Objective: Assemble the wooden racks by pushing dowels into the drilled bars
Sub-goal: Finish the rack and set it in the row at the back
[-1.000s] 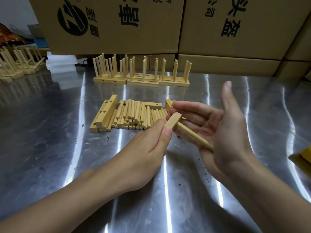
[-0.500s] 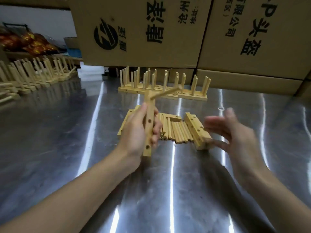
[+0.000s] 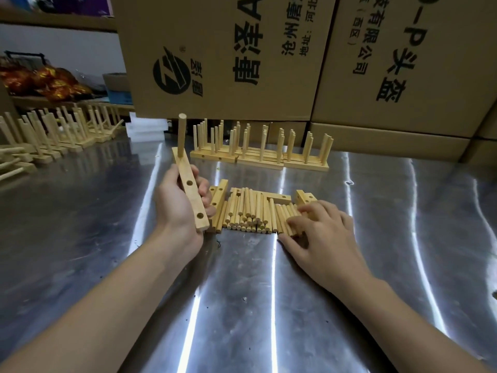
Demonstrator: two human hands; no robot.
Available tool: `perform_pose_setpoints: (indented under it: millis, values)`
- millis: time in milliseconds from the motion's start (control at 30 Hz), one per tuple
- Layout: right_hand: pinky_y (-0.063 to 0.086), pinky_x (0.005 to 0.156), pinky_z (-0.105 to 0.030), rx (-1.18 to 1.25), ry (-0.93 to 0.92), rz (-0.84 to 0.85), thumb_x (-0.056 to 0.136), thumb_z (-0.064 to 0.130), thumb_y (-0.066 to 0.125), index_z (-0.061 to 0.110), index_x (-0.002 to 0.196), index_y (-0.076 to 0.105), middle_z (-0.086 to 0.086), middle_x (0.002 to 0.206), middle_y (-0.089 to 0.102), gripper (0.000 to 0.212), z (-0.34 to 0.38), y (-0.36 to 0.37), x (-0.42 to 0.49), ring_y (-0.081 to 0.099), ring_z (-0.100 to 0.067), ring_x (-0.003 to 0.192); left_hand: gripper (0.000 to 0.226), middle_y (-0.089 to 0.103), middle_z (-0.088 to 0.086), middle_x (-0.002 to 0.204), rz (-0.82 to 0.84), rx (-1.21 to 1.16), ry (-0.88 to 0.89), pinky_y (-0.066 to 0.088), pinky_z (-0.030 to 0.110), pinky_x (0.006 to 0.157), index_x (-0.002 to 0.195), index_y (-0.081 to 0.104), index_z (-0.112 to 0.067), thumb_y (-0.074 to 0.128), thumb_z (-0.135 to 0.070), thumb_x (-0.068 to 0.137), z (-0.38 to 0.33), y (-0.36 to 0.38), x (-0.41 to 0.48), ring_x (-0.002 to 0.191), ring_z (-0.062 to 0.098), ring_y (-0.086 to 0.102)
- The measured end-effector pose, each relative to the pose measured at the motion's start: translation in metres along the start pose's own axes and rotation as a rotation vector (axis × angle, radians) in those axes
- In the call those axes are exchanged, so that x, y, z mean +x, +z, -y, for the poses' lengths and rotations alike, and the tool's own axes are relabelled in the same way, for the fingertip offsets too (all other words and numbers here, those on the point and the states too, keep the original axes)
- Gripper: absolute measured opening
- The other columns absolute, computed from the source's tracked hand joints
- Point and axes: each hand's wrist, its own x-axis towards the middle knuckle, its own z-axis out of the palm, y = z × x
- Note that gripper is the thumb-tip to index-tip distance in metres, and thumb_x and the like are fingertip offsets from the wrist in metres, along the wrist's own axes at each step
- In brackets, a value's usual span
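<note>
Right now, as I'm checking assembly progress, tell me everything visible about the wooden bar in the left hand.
The bar is a pale, square-edged length of light wood, drilled along its upper face. One dowel stands upright in the far-end hole; two nearer holes show empty. The left hand grips it from the side, fingers curled round it. It runs away from the person with its far end raised, just left of the loose dowel pile.

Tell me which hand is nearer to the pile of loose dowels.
Right. The right hand lies on the right end of the pile of loose dowels, fingers touching them. The left hand grips the drilled bar just off the pile's left edge.
</note>
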Motion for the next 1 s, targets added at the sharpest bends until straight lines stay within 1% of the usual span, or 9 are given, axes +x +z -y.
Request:
perform_pose_setpoints:
  millis: [333, 467, 567, 633, 700, 767, 833, 900, 1000]
  values:
    - [0.034, 0.102, -0.035, 0.039, -0.081, -0.122, 0.092, 0.042, 0.076, 0.027, 0.084, 0.08, 0.011, 0.119, 0.066, 0.018, 0.0, -0.005, 0.001, 0.051, -0.015, 0.126, 0.036, 0.044, -0.002, 0.062, -0.01, 0.041, 0.001, 0.031, 0.022, 0.041, 0.086, 0.057, -0.019, 0.039, -0.039, 0.111, 0.0, 0.003, -0.003, 0.049, 0.01, 0.039]
    - [0.034, 0.099, -0.035, 0.026, -0.042, -0.162, 0.093, 0.037, 0.074, 0.024, 0.084, 0.08, 0.01, 0.113, 0.07, 0.017, 0.005, -0.01, 0.002, 0.056, -0.016, 0.12, 0.036, 0.044, -0.002, 0.062, -0.011, 0.071, 0.008, 0.032, 0.022, 0.043, 0.087, 0.056, -0.019, 0.039, -0.04, 0.112, 0.002, 0.002, -0.003, 0.049, 0.01, 0.039]
    - [0.035, 0.09, -0.034, 0.061, 0.051, -0.261, 0.095, 0.032, 0.071, 0.024, 0.091, 0.075, 0.01, 0.098, 0.074, 0.01, 0.005, -0.019, 0.002, 0.064, -0.018, 0.102, 0.036, 0.045, -0.002, 0.062, -0.009, 0.081, 0.009, 0.032, 0.022, 0.043, 0.088, 0.056, -0.019, 0.039, -0.041, 0.112, 0.003, 0.002, -0.004, 0.05, 0.01, 0.04]
    - [0.043, 0.085, -0.034, 0.207, 0.139, -0.346, 0.099, 0.029, 0.068, 0.026, 0.098, 0.071, 0.012, 0.088, 0.074, 0.004, 0.002, -0.026, 0.003, 0.069, -0.013, 0.084, 0.036, 0.045, -0.002, 0.062, -0.008, 0.076, 0.006, 0.032, 0.021, 0.043, 0.089, 0.057, -0.019, 0.04, -0.042, 0.112, 0.003, 0.003, -0.005, 0.05, 0.01, 0.04]
    - [0.056, 0.075, -0.032, 0.522, 0.236, -0.411, 0.101, 0.024, 0.067, 0.028, 0.102, 0.067, 0.014, 0.085, 0.074, 0.004, -0.003, -0.032, 0.002, 0.073, -0.007, 0.078, 0.036, 0.045, -0.002, 0.063, -0.005, 0.065, 0.003, 0.032, 0.021, 0.042, 0.09, 0.057, -0.019, 0.04, -0.042, 0.112, 0.002, 0.003, -0.005, 0.05, 0.01, 0.04]
    - [0.056, 0.064, -0.025, 0.853, 0.29, -0.399, 0.102, 0.016, 0.066, 0.028, 0.101, 0.067, 0.008, 0.086, 0.076, 0.011, -0.005, -0.038, 0.001, 0.076, -0.012, 0.077, 0.036, 0.045, -0.003, 0.062, 0.0, 0.06, -0.002, 0.032, 0.02, 0.042, 0.089, 0.057, -0.019, 0.04, -0.042, 0.112, 0.002, 0.004, -0.005, 0.049, 0.009, 0.041]
    - [0.054, 0.06, -0.021, 1.058, 0.277, -0.331, 0.103, 0.01, 0.065, 0.023, 0.101, 0.069, 0.0, 0.087, 0.077, 0.014, -0.006, -0.042, -0.001, 0.076, -0.016, 0.076, 0.037, 0.045, -0.003, 0.062, -0.001, 0.069, -0.004, 0.032, 0.02, 0.042, 0.089, 0.057, -0.019, 0.04, -0.042, 0.112, 0.002, 0.005, -0.005, 0.049, 0.009, 0.041]
    - [0.054, 0.06, -0.025, 1.127, 0.219, -0.251, 0.101, 0.008, 0.066, 0.021, 0.1, 0.071, -0.005, 0.085, 0.075, 0.015, -0.003, -0.045, -0.002, 0.073, -0.018, 0.076, 0.036, 0.045, -0.003, 0.062, -0.001, 0.076, -0.008, 0.032, 0.021, 0.042, 0.089, 0.057, -0.019, 0.04, -0.042, 0.112, 0.004, 0.005, -0.006, 0.049, 0.009, 0.041]
    - [0.055, 0.062, -0.036, 0.944, 0.065, -0.189, 0.097, 0.009, 0.07, 0.026, 0.095, 0.071, 0.001, 0.082, 0.071, 0.018, 0.003, -0.045, -0.006, 0.068, -0.02, 0.078, 0.036, 0.045, -0.002, 0.063, 0.006, 0.078, -0.008, 0.032, 0.021, 0.043, 0.09, 0.057, -0.019, 0.039, -0.042, 0.112, 0.004, 0.005, -0.007, 0.05, 0.009, 0.041]
